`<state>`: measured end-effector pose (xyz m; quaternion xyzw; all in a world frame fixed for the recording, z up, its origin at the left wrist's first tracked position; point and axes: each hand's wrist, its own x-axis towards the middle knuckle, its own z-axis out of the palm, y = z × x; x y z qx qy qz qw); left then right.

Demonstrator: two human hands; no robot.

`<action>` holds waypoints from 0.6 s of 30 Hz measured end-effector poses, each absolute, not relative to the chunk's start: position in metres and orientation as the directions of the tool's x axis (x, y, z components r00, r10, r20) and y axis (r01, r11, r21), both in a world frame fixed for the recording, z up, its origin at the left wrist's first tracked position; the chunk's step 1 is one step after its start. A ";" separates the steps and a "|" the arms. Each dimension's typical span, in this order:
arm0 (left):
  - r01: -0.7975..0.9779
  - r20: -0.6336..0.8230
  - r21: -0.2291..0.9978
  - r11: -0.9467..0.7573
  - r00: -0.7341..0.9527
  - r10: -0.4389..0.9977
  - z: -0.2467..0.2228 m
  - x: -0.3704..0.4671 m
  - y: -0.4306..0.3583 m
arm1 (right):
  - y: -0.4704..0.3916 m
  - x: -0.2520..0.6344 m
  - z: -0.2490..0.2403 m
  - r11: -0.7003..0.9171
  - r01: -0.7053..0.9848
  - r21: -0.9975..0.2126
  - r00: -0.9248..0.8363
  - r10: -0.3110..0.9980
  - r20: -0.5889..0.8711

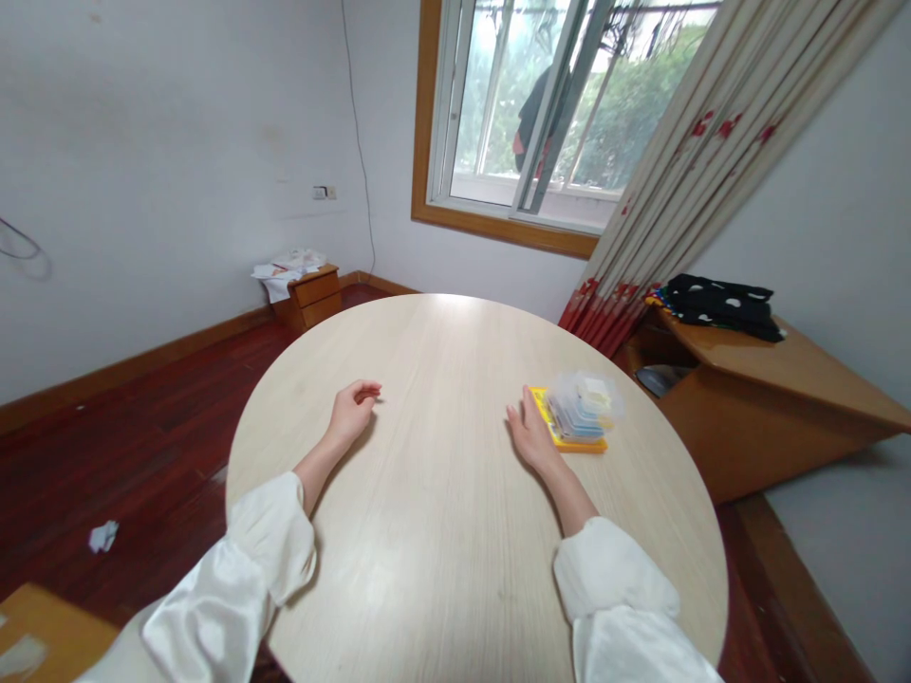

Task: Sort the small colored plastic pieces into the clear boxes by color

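My left hand [353, 414] rests on its side on the round wooden table [427, 531], left of the middle. Its fingers curve loosely, with a gap to the thumb and nothing held. On the right, my right hand [530, 434] lies beside a flat yellow box [589, 446], fingers stretched and thumb apart. The hand's edge is right against the box's left side; whether it touches cannot be told. Stacked on the box are clear plastic cases [578, 417] with pale and bluish contents, too blurred to name. A small whitish packet [595, 393] sits on top.
A tilted wooden cabinet [775, 417] with folded black spotted cloth [722, 304] stands right of the table. Behind are a curtain [683, 180] and a window, with a person partly visible outside. A small drawer unit [318, 296] holding papers stands far left. A cardboard box [53, 631] is lower left.
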<state>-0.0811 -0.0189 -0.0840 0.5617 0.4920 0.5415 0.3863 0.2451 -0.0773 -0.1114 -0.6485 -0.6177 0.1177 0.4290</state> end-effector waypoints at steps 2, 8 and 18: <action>0.135 0.223 0.968 -0.212 -0.070 0.972 -0.084 -0.081 -0.019 | -0.083 0.264 -0.112 0.098 0.714 -0.693 0.240 0.896 0.374; 0.141 0.212 0.970 -0.199 -0.080 0.974 -0.083 -0.082 -0.018 | -0.098 0.309 -0.109 -0.026 0.727 -0.686 0.357 0.868 0.346; 0.514 0.370 0.657 -0.552 0.418 0.830 -0.064 -0.066 -0.051 | -0.120 0.242 -0.073 0.229 0.882 -0.412 -0.053 0.917 0.395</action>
